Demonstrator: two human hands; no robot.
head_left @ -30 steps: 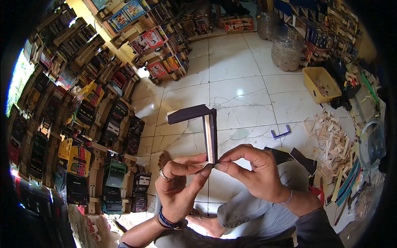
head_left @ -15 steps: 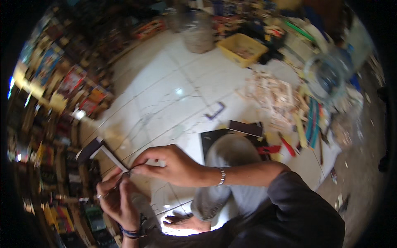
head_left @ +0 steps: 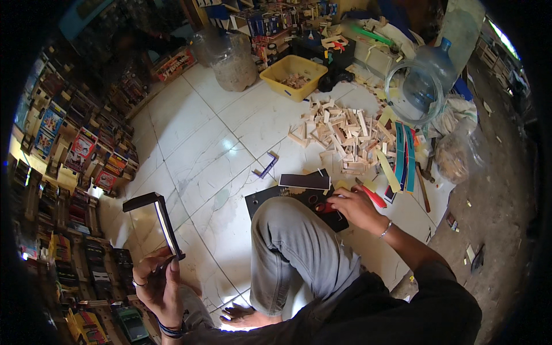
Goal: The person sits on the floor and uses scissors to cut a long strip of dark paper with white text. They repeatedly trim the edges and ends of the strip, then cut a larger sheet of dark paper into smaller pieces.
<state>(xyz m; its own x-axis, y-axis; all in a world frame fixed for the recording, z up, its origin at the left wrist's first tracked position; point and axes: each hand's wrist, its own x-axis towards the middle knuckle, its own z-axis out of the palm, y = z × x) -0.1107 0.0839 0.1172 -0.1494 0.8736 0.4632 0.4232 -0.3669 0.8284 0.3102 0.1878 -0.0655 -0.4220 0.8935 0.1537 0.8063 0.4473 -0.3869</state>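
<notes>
At the left, my left hand [head_left: 158, 282] pinches one end of a U-shaped dark frame piece [head_left: 167, 224] between thumb and fingers. The piece stands up from the hand, its bend to the upper left, with a pale strip along one inner side. My right hand [head_left: 359, 208] is down on a black board [head_left: 261, 201] beside my raised knee, fingers curled around a red-handled tool [head_left: 329, 207] whose kind is mostly hidden. A dark rectangular strip [head_left: 305, 180] lies across the board. Just beyond the hand rests a red utility knife [head_left: 372, 196].
A small purple U-shaped piece [head_left: 267, 167] lies on the white tile floor. Beyond it are a heap of wooden pieces [head_left: 345, 132], a yellow basin [head_left: 293, 77] and teal strips [head_left: 404, 155]. A hammer [head_left: 424, 187] lies right. Toy vehicles [head_left: 80, 152] crowd the left side.
My right hand has left the frame piece and moved right to the red-handled tool on the board. My left hand still holds the piece, now more upright. The view has shifted.
</notes>
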